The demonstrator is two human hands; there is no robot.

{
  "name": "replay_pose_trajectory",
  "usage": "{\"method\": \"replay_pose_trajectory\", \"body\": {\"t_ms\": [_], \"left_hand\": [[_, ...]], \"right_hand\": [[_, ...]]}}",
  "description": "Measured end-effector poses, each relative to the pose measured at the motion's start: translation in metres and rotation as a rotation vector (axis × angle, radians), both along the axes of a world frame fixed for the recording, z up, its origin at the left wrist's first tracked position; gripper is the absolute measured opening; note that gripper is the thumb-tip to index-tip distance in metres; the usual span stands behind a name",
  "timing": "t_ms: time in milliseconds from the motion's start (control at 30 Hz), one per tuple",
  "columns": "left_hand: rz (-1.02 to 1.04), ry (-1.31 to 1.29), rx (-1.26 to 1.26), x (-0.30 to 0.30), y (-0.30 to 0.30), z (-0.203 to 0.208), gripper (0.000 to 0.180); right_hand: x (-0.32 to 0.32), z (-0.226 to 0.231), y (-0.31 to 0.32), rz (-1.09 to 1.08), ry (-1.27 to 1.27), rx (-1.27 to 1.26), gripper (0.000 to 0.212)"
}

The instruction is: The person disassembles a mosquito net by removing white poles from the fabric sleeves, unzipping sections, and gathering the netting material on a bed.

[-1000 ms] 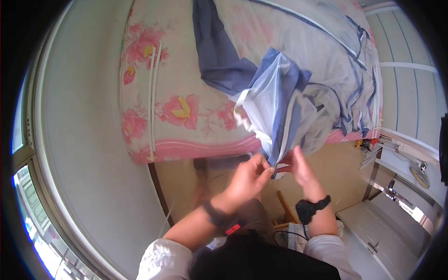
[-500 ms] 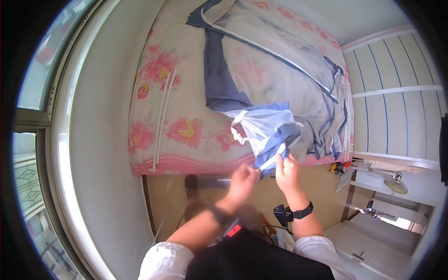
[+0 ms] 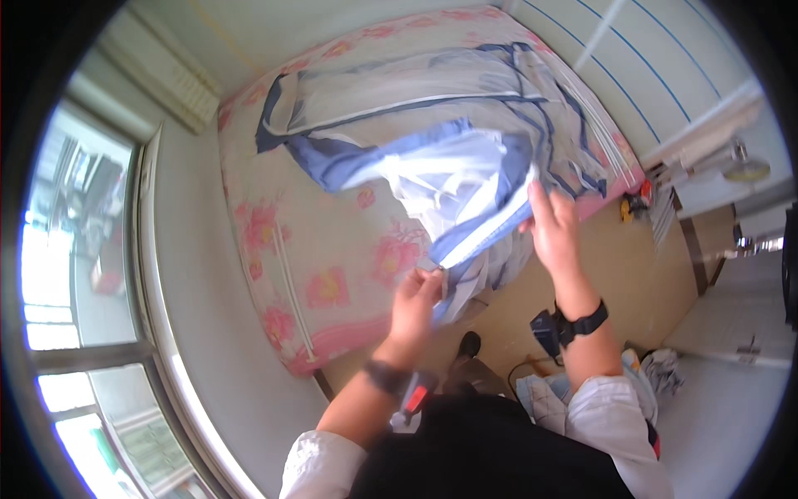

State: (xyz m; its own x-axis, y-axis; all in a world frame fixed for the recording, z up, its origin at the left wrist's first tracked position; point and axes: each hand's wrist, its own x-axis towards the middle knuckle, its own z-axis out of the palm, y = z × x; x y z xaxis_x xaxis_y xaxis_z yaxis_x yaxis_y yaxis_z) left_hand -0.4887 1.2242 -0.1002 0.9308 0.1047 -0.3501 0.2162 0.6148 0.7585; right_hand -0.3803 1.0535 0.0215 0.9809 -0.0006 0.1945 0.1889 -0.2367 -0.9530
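Observation:
A white mesh mosquito net [image 3: 399, 79] with blue-grey cloth borders is spread over the bed, its near part lifted off it. My left hand [image 3: 418, 291] pinches the border's lower-left end. Farther right and higher, my right hand [image 3: 552, 218] grips the same border with the thumb along it. Between both hands a strip of blue border with a white band [image 3: 482, 233] is stretched taut on a slant. Loose mesh hangs below this strip. Some of the lifted net is smeared by motion.
The bed [image 3: 332, 287] has a pink floral cover. White poles [image 3: 293, 291] lie along its left side, and more poles [image 3: 598, 125] along its right. A window [image 3: 91, 241] is at left. Right of my legs, cloth items [image 3: 544, 395] lie low down.
My hands have moved apart, the right one up and to the right, drawing the border out straight between them. My view has turned, so the bed appears rotated.

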Motion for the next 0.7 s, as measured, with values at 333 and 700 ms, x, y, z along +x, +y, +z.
{"method": "replay_pose_trajectory", "body": {"t_ms": [333,700], "left_hand": [[-0.184,0.366,0.417,0.019,-0.012,-0.100,0.026],[-0.350,0.276,1.130,0.040,-0.005,-0.132,0.035]], "right_hand": [[0.060,0.050,0.025,0.147,-0.077,-0.023,0.045],[0.100,-0.007,0.083,0.259,0.236,0.028,0.045]]}}
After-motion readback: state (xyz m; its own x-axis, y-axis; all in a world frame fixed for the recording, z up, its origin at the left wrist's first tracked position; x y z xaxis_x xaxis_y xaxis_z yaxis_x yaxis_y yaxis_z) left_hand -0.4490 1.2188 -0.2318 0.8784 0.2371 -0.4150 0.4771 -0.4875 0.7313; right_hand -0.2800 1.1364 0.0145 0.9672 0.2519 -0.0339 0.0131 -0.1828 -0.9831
